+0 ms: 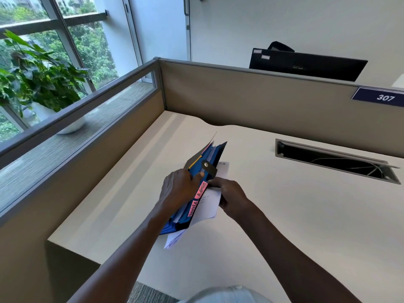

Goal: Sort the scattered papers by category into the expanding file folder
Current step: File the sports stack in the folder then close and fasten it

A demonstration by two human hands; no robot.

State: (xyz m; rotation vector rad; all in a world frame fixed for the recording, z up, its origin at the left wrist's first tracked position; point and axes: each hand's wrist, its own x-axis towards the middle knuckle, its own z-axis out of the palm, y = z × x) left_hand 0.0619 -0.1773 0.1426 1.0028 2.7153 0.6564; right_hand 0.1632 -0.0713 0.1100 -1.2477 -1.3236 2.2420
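Note:
A blue expanding file folder [215, 154] stands on its spine in the middle of the desk, its pockets fanned open, with pink tabs reading "Admin" [201, 190] and another word. My left hand [178, 188] grips the folder's left side, thumb on the top edge. My right hand [232, 196] pinches a white printed paper [211, 203] at the pocket by the Admin tab; its lower part is between the dividers. Another white sheet [173, 238] sticks out from under the folder's near end. A dark strap with a snap [208, 168] hangs over the top.
The cream desk [295, 215] is bounded by beige partition panels [240, 99] at the back and left. A cable slot [336, 160] is cut into the desk at the right. A black monitor [306, 64] stands behind the partition; a potted plant [41, 79] sits by the window.

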